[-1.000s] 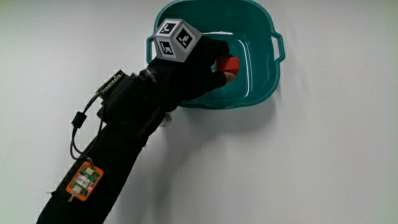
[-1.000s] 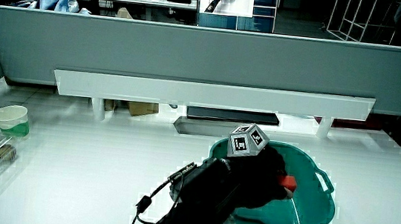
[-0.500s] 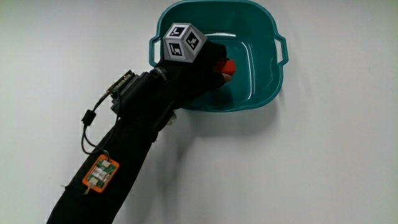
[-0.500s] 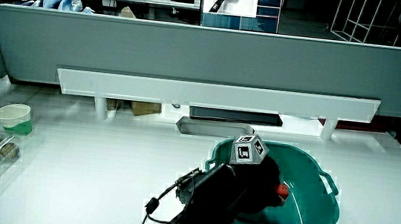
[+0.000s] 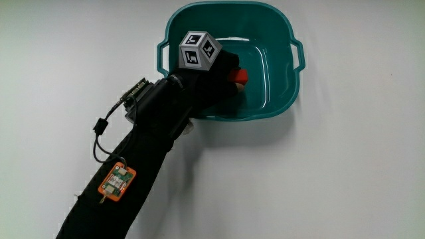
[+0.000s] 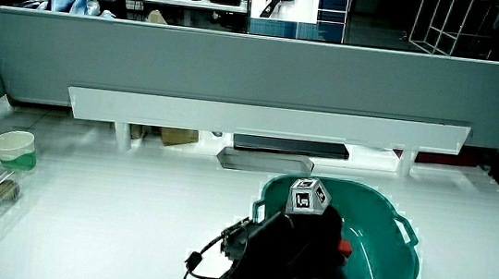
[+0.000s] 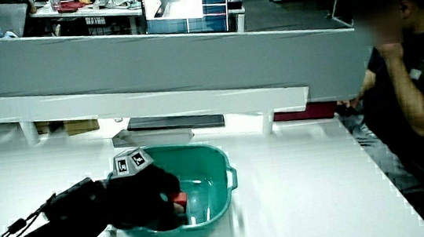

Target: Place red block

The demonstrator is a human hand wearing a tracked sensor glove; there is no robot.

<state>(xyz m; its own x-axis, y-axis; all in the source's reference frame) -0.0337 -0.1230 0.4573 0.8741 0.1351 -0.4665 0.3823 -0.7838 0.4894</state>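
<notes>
Teal plastic basin (image 5: 279, 26) sits on the white surface (image 5: 345, 166); inside it the black-gloved hand (image 5: 216, 76) reaches down, fingers closed around the small red block (image 5: 240, 77), low in the basin.

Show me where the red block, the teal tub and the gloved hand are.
red block (image 5: 240, 77), main view, its visible corner past the fingers.
teal tub (image 5: 282, 25), main view, its rim.
hand (image 5: 216, 76), main view, the glove's back beside the cube.

Red block (image 5: 240, 77) inside teal basin (image 5: 279, 40)
</notes>
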